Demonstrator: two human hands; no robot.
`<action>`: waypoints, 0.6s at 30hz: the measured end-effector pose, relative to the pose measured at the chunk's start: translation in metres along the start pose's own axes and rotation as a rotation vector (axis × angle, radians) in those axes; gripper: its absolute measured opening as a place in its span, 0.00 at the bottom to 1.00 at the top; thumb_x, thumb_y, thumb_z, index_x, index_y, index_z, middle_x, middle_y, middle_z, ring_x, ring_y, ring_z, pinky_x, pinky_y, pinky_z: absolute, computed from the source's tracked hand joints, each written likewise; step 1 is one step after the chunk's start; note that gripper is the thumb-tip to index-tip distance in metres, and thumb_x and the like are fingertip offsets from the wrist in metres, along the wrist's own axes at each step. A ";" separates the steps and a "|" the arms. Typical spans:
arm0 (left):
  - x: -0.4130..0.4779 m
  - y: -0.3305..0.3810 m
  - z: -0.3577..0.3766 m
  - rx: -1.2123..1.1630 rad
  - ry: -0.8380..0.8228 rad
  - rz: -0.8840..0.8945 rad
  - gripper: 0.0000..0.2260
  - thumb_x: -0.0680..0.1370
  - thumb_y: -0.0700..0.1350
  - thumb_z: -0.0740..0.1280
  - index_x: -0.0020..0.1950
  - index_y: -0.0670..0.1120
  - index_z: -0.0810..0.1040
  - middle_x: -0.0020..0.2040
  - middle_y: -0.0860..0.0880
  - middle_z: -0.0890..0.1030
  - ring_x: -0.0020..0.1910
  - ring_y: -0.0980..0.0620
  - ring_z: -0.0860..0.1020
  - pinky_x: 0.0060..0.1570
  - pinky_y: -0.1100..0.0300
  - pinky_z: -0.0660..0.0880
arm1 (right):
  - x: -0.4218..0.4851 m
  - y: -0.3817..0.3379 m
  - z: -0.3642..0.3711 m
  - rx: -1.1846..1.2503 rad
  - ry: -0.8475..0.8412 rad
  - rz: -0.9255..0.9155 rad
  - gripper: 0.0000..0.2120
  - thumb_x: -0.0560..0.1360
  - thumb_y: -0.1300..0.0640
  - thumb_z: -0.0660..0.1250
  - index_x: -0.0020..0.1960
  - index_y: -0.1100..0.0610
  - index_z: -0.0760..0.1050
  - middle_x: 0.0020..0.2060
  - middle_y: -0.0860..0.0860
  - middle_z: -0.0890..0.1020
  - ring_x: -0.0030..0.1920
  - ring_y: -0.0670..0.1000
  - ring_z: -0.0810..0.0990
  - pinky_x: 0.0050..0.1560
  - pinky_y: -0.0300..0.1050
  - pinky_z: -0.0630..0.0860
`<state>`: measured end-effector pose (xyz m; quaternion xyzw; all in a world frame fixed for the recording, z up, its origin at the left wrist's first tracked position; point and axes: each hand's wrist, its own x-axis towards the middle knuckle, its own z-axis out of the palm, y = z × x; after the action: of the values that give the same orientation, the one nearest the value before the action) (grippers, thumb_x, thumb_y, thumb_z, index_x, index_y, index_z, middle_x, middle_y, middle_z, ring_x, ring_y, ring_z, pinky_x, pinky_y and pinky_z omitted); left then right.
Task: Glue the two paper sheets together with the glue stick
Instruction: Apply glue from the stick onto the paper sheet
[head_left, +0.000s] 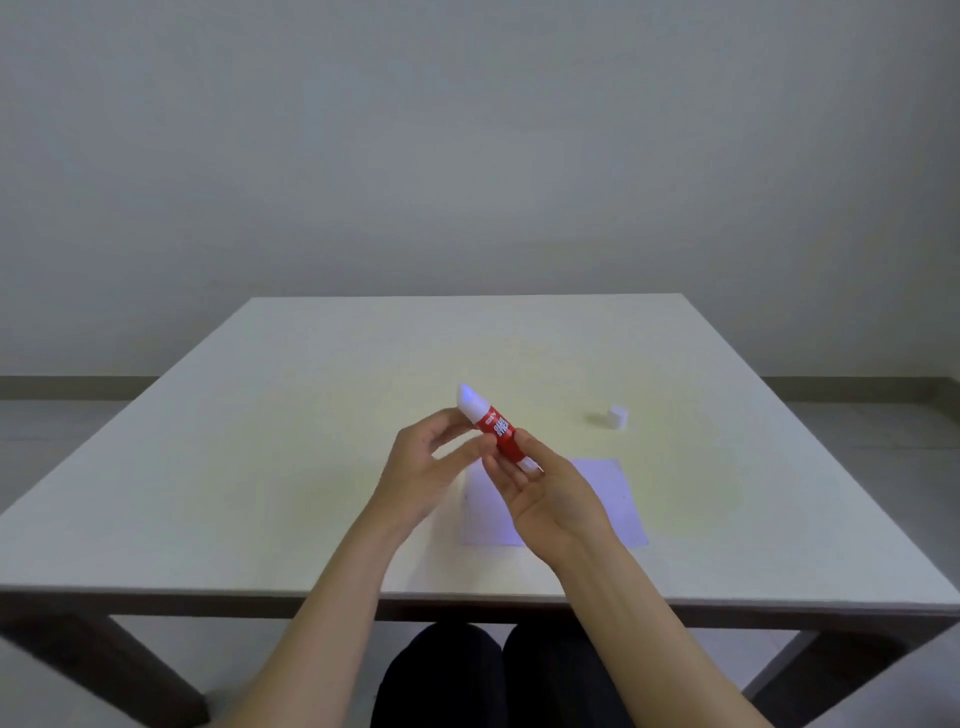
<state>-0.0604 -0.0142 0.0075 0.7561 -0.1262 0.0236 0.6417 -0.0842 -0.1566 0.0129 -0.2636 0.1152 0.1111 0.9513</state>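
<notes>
You sit at a pale square table (311, 415) that fills the middle of the view, with a plain grey-white wall (467, 130) behind its far edge. Dark trousers (498, 675) show under the near edge, between your forearms.

White paper (613, 499) lies flat on the table, near and right of centre. It looks like one sheet from here; cannot tell if two are stacked. Your hands cover its left and middle part.

Your right hand (550, 504) is raised above the paper, palm turned up and left. Its fingers (524, 447) pinch the lower end of the glue stick, at the white base knob. Clamped on it.

Your left hand (421, 467) is just to the left of the right one, also above the table. Its fingers (452, 418) curl loosely around the left side of the tube, spread a little. Thumb tip seems to meet the red body, but a firm grip cannot be told.

Glue stick (498, 431): red tube with white lettering, held in the air between both hands, tilted with its top pointing far and left. The white glue end is exposed, uncapped.

Small white cap (617, 417) stands on the table, far right of the hands, well apart from the paper.
</notes>
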 end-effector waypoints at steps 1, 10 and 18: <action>0.002 0.004 0.003 -0.030 0.078 0.009 0.07 0.70 0.50 0.73 0.47 0.53 0.84 0.48 0.55 0.86 0.53 0.60 0.81 0.54 0.65 0.73 | 0.001 0.001 0.003 -0.008 -0.013 -0.006 0.08 0.77 0.65 0.63 0.56 0.66 0.74 0.40 0.60 0.84 0.36 0.53 0.86 0.37 0.41 0.83; 0.038 0.024 -0.035 0.382 0.534 -0.053 0.04 0.66 0.58 0.72 0.32 0.64 0.80 0.31 0.71 0.79 0.32 0.60 0.77 0.31 0.63 0.67 | -0.005 0.012 -0.010 -1.801 -0.007 -0.574 0.21 0.75 0.49 0.67 0.67 0.51 0.71 0.63 0.48 0.72 0.58 0.51 0.75 0.54 0.41 0.70; 0.057 0.011 -0.052 0.683 0.613 -0.139 0.21 0.75 0.58 0.64 0.25 0.49 0.77 0.26 0.55 0.78 0.28 0.54 0.73 0.27 0.61 0.63 | -0.007 0.028 -0.027 -2.432 -0.188 -0.654 0.21 0.76 0.46 0.59 0.62 0.58 0.73 0.61 0.53 0.73 0.60 0.56 0.67 0.58 0.49 0.62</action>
<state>-0.0013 0.0260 0.0388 0.8890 0.1353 0.2433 0.3635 -0.1032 -0.1487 -0.0208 -0.9734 -0.1996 -0.0768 0.0819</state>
